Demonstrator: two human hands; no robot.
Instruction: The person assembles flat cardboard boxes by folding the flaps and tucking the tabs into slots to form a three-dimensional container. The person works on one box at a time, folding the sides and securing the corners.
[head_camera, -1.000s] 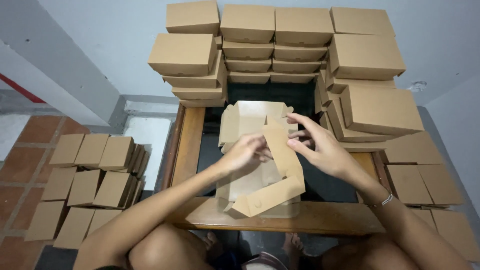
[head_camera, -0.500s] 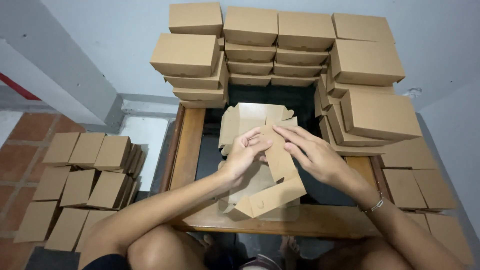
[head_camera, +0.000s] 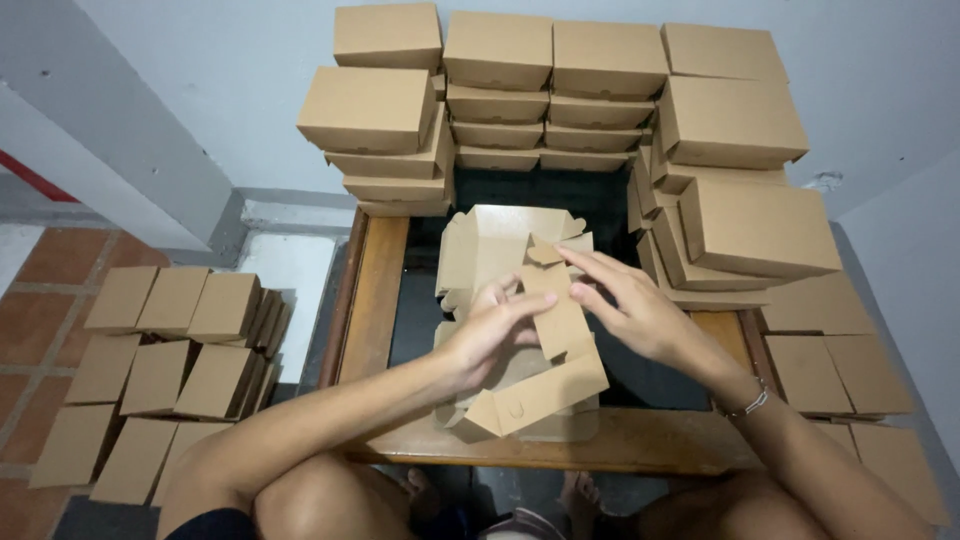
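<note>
Left hand (head_camera: 488, 335): over the middle of the table; fingers curled onto the near edge of a narrow flap, thumb beneath; shifted slightly lower and nearer than half a second ago
Right hand (head_camera: 640, 315): fingers spread apart and laid flat, tips pressing the top of the same flap; thin bracelet (head_camera: 745, 403) at the wrist; reach a little further left than before
Unfolded carton blank (head_camera: 520, 300): brown card, part-folded, resting on the table between both hands; back panel raised and tilted away; narrow flap bent down the centre; front flap lower than in the earlier frame
Flat blanks under it (head_camera: 530, 400): same card, lying near the front edge
Table (head_camera: 375, 300): wooden frame, dark inset top; unchanged
Stacked finished boxes (head_camera: 500, 90): closed, piled along the far wall and right side; unchanged
Floor boxes, left (head_camera: 170, 350): rows on tile beside the table; unchanged
Floor boxes, right (head_camera: 840, 350): just beside the table
</note>
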